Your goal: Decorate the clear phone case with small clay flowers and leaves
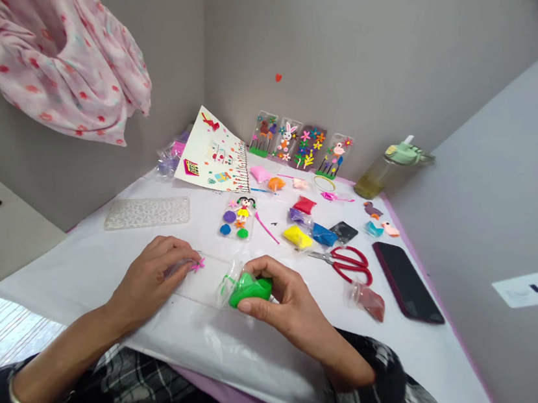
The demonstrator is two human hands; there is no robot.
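Green clay (251, 290) sits gripped in the curled right hand (289, 296).

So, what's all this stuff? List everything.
Held packet: one, green, front centre
Flower: one, pink, left of packet
Plain panel: one, clear, front centre
Packets: five, red, purple, yellow, blue, black, centre-right
Back clay: three, pink, orange, peach, back centre
Brown packet: one, reddish, front right
Scissors: one, red-handled, right
Phone: one, black, right
Bottle: one, clear, green lid, back right
Small figures: three, purple, teal, peach, right
Upright panels: four, multicoloured, back wall
Decorated panel: one, multicoloured, mid-table
Patterned case: one, whitish, left
Card: one, white, back
Cloth: one, pink, upper left
Heart: one, red, wall
Table: one, white, beneath
Other bits: several, mixed colours, scattered
Left fingers: one set, at flower
Right fingers: one set, holding packet
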